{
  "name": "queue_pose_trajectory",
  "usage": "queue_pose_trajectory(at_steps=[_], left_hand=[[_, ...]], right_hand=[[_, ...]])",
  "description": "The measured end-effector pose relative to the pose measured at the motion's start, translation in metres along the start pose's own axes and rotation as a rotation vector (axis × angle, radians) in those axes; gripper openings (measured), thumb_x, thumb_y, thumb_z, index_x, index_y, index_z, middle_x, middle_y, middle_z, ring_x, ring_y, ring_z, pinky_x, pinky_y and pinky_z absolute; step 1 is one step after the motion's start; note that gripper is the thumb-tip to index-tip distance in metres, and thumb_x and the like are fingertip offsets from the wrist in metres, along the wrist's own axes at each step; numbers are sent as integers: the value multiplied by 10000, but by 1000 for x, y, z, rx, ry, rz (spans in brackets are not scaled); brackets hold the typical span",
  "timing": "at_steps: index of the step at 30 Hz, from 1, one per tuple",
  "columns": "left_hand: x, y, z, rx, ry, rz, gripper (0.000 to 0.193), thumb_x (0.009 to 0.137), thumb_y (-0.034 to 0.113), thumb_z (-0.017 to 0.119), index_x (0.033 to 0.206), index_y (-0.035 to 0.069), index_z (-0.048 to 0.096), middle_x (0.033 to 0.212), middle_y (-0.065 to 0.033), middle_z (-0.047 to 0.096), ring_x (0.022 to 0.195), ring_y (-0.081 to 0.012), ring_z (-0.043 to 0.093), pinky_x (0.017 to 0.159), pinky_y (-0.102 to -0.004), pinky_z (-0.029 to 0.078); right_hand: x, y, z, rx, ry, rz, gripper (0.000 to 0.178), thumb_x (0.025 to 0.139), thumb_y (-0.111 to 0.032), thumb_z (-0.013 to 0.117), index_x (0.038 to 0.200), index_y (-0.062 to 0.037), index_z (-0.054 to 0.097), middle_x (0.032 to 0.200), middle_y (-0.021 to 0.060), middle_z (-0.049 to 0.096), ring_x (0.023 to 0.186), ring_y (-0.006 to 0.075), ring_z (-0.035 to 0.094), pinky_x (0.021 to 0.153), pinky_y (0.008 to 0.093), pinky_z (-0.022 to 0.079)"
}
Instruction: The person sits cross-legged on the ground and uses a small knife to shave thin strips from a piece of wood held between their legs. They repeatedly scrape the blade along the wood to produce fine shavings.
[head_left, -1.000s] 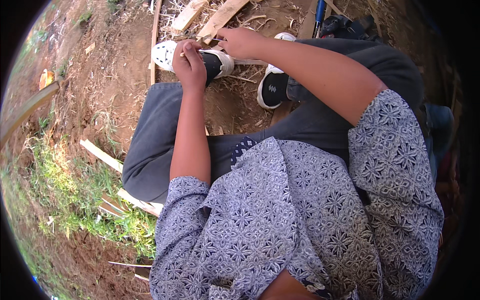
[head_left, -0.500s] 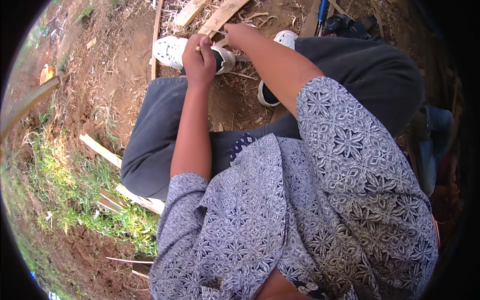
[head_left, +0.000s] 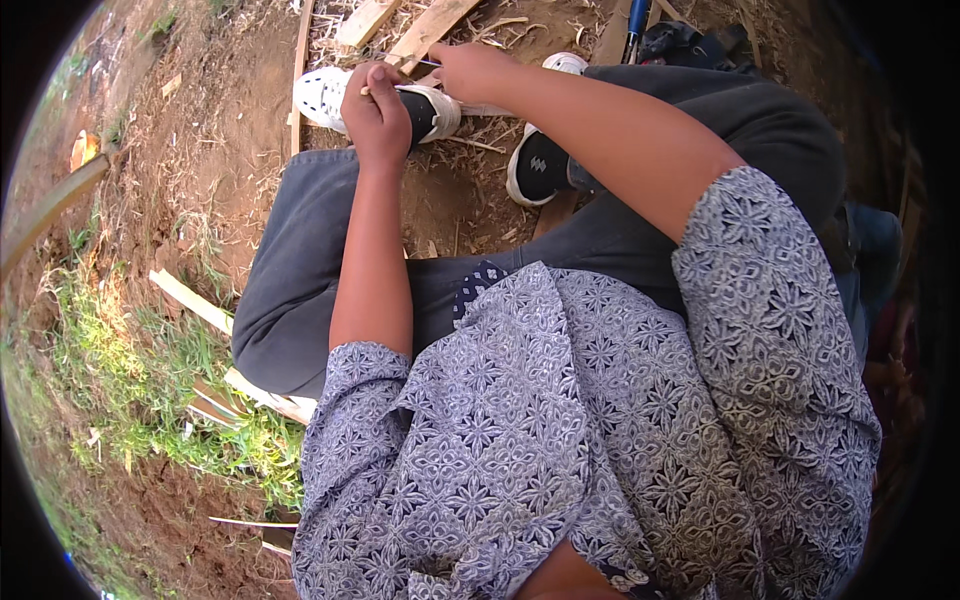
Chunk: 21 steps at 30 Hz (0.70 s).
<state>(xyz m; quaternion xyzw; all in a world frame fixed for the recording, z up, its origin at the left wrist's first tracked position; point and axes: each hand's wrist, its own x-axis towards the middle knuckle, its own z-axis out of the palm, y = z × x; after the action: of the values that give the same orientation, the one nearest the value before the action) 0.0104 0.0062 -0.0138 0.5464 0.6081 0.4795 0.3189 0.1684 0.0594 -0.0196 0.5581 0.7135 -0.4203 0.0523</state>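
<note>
My left hand [head_left: 380,122] is closed around a thin pale wood stick [head_left: 366,91], whose small end pokes out by the thumb. Just right of it my right hand [head_left: 470,72] is closed too, gripping what looks like a knife [head_left: 430,63]; only a narrow, shiny sliver of blade shows, pointing toward the left hand, and the handle is hidden in the fist. Both hands are held out over my white shoe [head_left: 322,98], close together. The rest of the stick is hidden by the left hand.
Beyond the hands lie flat wood strips [head_left: 432,32] among scattered shavings. A blue-handled tool [head_left: 637,18] stands by a dark bundle [head_left: 690,45] at the far right. A long wood strip [head_left: 190,300] lies by the grass at left; a curved pole [head_left: 55,210] crosses the left edge.
My right elbow has swung outward to the right, and the right hand has shifted slightly left. The left hand keeps its hold, while the whole view has shifted a little.
</note>
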Motion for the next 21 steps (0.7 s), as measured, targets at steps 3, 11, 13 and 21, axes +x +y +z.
queue_pose_trajectory(at_steps=[3, 11, 13, 21], left_hand=[[-1, -3, -1, -16, 47, -27, 475, 1126, 366, 431, 843, 22, 597, 729, -16, 560, 591, -84, 466, 568, -253, 379], [9, 5, -17, -150, 89, -189, 475, 1131, 386, 394, 895, 20, 585, 707, -21, 543, 588, -89, 500, 555, -242, 429], [7, 8, -16, -145, 70, -214, 450, 1136, 352, 382, 891, 29, 578, 722, -15, 535, 608, -84, 488, 564, -245, 418], [0, 11, -5, -131, -94, -103, 410, 1136, 308, 380, 910, 33, 583, 772, -1, 528, 663, -81, 455, 612, -256, 393]], right_hand=[[11, 1, 14, 14, 12, 52, 379, 1035, -344, 556, 1384, -196, 544, 1189, 170, 715, 1135, 370, 674, 924, 512, 536], [30, -5, 25, 32, -2, 82, 384, 963, -155, 549, 1346, -172, 574, 1293, 139, 677, 1215, 343, 649, 959, 495, 547], [28, -5, 23, 35, -1, 72, 394, 965, -173, 541, 1357, -164, 577, 1297, 147, 678, 1214, 346, 649, 972, 503, 539], [8, 17, 15, 39, 28, 16, 387, 1019, -330, 538, 1323, -98, 595, 1154, 218, 712, 1098, 406, 673, 941, 515, 521]])
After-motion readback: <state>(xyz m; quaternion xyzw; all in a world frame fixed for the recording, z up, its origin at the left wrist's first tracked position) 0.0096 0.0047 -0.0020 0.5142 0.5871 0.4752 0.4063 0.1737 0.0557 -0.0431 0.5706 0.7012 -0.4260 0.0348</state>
